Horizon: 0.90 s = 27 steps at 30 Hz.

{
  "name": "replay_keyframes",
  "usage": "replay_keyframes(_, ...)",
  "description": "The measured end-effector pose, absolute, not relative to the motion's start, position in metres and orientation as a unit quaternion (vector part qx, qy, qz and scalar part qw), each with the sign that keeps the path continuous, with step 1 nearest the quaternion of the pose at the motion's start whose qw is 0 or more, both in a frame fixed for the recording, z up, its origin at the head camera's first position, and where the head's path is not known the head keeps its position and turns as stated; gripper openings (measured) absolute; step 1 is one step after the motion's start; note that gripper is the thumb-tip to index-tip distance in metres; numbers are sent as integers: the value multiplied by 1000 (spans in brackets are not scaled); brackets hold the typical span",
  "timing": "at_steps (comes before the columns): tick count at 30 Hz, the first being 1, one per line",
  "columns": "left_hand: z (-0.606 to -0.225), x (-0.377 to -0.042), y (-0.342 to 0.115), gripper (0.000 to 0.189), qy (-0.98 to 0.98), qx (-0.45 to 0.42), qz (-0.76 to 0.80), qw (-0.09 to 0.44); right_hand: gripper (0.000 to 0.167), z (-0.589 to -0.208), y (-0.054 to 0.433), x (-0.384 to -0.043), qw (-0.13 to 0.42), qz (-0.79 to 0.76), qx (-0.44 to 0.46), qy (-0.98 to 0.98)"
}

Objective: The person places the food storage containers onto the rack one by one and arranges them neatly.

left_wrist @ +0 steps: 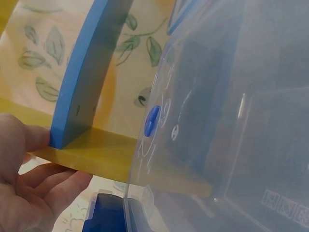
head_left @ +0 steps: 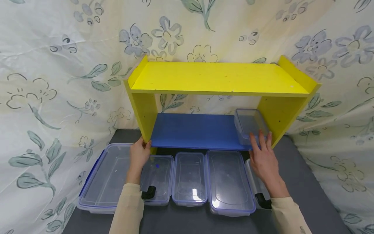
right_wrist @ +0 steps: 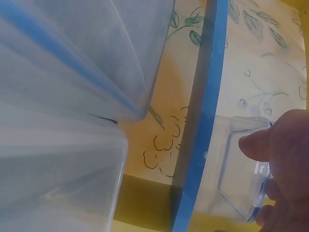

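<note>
A yellow shelf unit [head_left: 204, 78] with a blue lower board [head_left: 193, 130] stands against the patterned cloth. My left hand [head_left: 139, 155] grips the front edge of its left side panel, level with the blue board; in the left wrist view the thumb lies by the board and the fingers [left_wrist: 58, 186] are behind the yellow panel. A lidded clear plastic container [head_left: 248, 118] sits at the right end of the blue board, close to the right panel. Against its front rests my right hand [head_left: 264, 162], fingers extended and spread. The right wrist view shows the thumb [right_wrist: 256, 145] over the container [right_wrist: 236, 169].
Several clear lidded containers stand in a row on the dark table [head_left: 181, 221] before the shelf: a large one [head_left: 106, 178] at left, smaller ones [head_left: 189, 178], a long one [head_left: 229, 182], and another [head_left: 254, 175] partly under my right hand. Floral cloth [head_left: 38, 97] hangs behind.
</note>
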<state>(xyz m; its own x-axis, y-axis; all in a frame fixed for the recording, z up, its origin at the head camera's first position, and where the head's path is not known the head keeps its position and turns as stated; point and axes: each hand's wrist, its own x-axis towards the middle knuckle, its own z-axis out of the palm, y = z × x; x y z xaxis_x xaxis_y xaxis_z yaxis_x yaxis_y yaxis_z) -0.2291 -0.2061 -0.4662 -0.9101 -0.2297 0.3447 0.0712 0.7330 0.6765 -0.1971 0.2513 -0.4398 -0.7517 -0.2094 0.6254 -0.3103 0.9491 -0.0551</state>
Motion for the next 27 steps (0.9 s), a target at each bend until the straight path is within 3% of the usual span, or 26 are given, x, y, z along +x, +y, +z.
replay_keyframes(9, -468, -229, -205, 15, -907, 47, -364, 206, 78, -439, 247, -186, 310, 157, 82, -934)
replay_keyframes(19, -468, -230, -204, 16, -905, 49, -371, 204, 69, -429, 261, -165, 314, 234, 33, -920)
replay_keyframes(27, -467, -230, -205, 17, -904, 53, -373, 201, 75, -433, 275, -154, 235, 226, -10, -945)
